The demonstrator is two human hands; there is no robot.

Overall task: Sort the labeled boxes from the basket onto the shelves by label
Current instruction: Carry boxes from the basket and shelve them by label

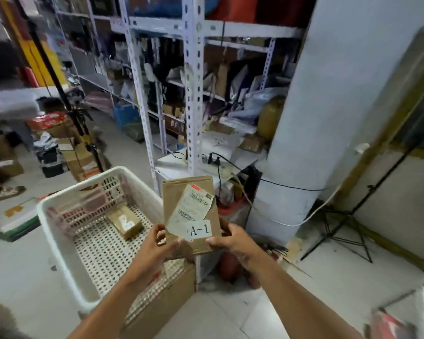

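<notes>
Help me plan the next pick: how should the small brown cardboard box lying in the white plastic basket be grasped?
The small brown cardboard box lies flat on the white plastic basket's perforated floor, label up, apart from the walls. Probably best to come from above and pinch its two long side edges; both look free. Both hands now hold the A-1 box, so one must be freed.

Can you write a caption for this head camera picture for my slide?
Both hands hold a brown box labeled A-1 above a white basket with one small box left inside.
</notes>
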